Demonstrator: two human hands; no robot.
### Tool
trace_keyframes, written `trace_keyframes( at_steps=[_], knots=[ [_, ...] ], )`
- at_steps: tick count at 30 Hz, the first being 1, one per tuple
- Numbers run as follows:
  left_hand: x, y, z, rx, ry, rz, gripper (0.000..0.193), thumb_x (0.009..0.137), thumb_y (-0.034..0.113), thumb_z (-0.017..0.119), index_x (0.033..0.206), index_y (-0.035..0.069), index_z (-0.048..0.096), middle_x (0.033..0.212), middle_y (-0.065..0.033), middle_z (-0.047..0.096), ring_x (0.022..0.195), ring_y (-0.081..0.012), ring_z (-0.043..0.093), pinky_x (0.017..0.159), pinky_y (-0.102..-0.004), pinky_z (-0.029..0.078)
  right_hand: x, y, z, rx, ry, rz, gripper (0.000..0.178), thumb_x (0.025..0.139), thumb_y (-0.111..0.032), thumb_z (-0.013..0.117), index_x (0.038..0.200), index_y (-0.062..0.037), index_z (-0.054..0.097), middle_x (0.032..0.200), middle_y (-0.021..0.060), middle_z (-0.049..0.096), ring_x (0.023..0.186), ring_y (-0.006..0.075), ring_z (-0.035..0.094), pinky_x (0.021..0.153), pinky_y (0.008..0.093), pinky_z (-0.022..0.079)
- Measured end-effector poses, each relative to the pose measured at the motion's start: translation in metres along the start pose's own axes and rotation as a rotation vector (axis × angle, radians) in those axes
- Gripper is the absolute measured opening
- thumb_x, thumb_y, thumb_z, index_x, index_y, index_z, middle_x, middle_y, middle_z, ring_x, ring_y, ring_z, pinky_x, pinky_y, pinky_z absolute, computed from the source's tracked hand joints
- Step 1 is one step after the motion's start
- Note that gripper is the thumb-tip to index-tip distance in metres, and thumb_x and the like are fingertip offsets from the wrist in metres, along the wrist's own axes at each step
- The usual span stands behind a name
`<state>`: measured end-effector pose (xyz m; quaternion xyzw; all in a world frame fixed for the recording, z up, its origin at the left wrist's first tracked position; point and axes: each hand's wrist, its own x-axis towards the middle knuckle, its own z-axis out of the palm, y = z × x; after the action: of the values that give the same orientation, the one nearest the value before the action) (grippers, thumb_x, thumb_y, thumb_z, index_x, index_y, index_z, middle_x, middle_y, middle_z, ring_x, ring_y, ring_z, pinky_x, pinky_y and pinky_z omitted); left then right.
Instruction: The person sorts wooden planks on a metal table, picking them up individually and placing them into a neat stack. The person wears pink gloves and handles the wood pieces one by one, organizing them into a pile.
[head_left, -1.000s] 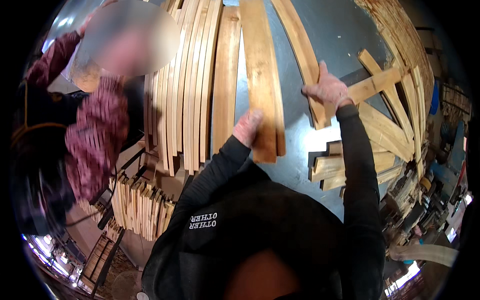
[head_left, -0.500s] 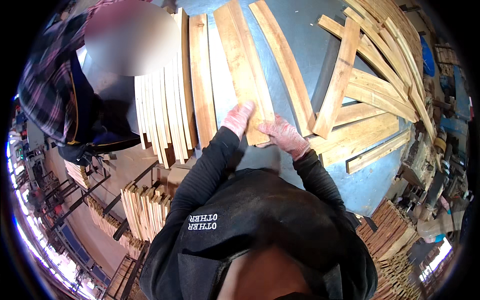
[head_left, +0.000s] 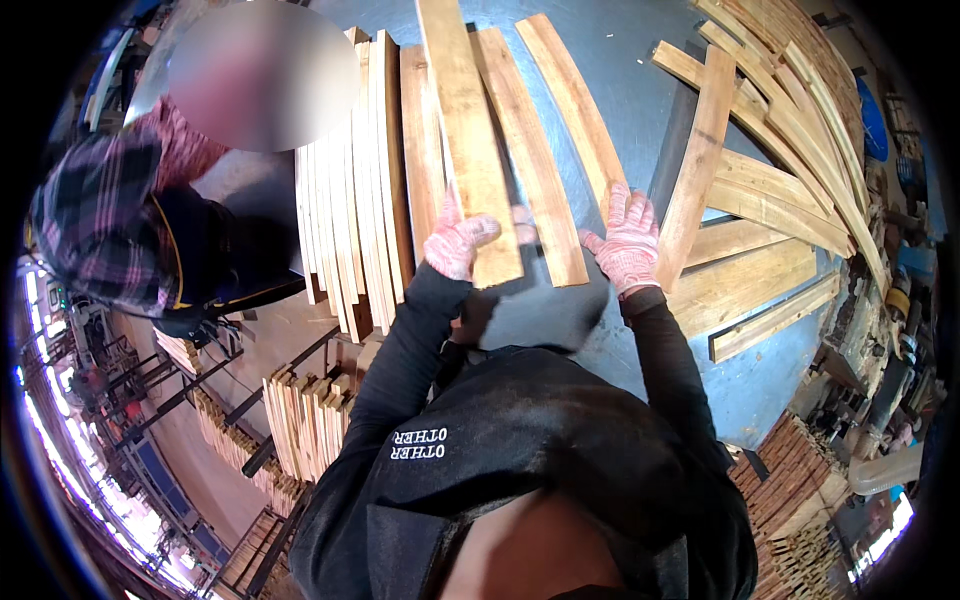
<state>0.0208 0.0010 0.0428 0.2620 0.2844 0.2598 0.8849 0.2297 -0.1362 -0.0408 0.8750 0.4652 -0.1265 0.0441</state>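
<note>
My left hand (head_left: 458, 243), in a pinkish-white work glove, grips the near end of a wooden plank (head_left: 468, 150), its thumb on the top face. That plank is tilted over the others and partly covers a darker plank (head_left: 420, 150) on its left. Just to its right, another plank (head_left: 535, 165) lies on the blue-grey metal tabletop (head_left: 640, 120). My right hand (head_left: 627, 245), in a matching glove, is open, with fingers stretched forward over the near end of a further plank (head_left: 572, 95). Whether those fingers press on it, I cannot tell.
Upright planks (head_left: 350, 190) stand in a tight row at left, beside a co-worker in a plaid sleeve (head_left: 105, 180). Loose planks (head_left: 750, 270) lie crisscrossed at right. Stacked wood strips (head_left: 305, 420) sit low left, and more stacks (head_left: 790, 490) low right.
The two planks that were together under my hands are now apart, the left one held in my left hand. My right hand has moved right to another plank and opened.
</note>
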Motion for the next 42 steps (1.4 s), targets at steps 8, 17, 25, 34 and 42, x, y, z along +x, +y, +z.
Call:
trace_keyframes(
  at_steps=[8,17,25,34,42],
  knots=[
    [0.052,-0.052,-0.079,-0.013,0.107,-0.279,0.067,0.091,0.056,0.055,0.124,-0.002,0.054,0.101,-0.0197,0.064,0.086,-0.0272,0.062,0.076,-0.0394,0.050,0.023,0.027,-0.031,1.930,-0.439,0.156,0.050,0.089,-0.028,0.065,0.127,0.0007,0.050,0.104,0.0109,0.063,0.085,0.0204,0.065,0.076,0.0292,0.054],
    [0.037,-0.067,-0.037,0.406,0.233,-0.054,0.052,0.094,0.024,0.064,0.133,-0.006,0.047,0.119,-0.0109,0.061,0.110,-0.0165,0.056,0.097,-0.0288,0.044,0.013,-0.069,0.002,0.699,0.094,-0.472,0.044,0.095,-0.022,0.055,0.136,-0.0052,0.052,0.129,0.0188,0.058,0.117,0.0339,0.056,0.105,0.0384,0.042],
    [0.046,0.087,-0.138,0.492,0.242,0.127,0.043,0.092,0.016,0.065,0.126,-0.005,0.049,0.116,-0.0229,0.061,0.104,-0.0291,0.063,0.094,-0.0376,0.053,0.068,0.020,-0.016,0.121,0.185,0.197,0.086,0.082,-0.047,0.068,0.148,-0.0057,0.032,0.150,0.0231,0.035,0.134,0.0437,0.038,0.111,0.0475,0.031],
    [0.130,0.358,-0.260,2.034,0.874,0.217,0.039,0.083,0.032,0.068,0.113,0.009,0.058,0.101,-0.0170,0.069,0.095,-0.0358,0.065,0.081,-0.0439,0.050,0.198,0.122,-0.086,-0.096,0.344,0.135,0.085,0.084,-0.050,0.062,0.149,-0.0091,0.028,0.144,0.0162,0.044,0.132,0.0344,0.041,0.107,0.0447,0.035],
    [0.157,0.327,-0.335,2.187,1.017,-0.005,0.042,0.086,0.027,0.069,0.120,0.008,0.053,0.105,-0.0189,0.065,0.097,-0.0352,0.063,0.083,-0.0442,0.050,0.301,0.132,-0.099,-0.263,0.105,-0.130,0.075,0.074,-0.042,0.070,0.135,-0.0101,0.041,0.132,0.0151,0.053,0.119,0.0328,0.052,0.098,0.0444,0.043]
  ],
)
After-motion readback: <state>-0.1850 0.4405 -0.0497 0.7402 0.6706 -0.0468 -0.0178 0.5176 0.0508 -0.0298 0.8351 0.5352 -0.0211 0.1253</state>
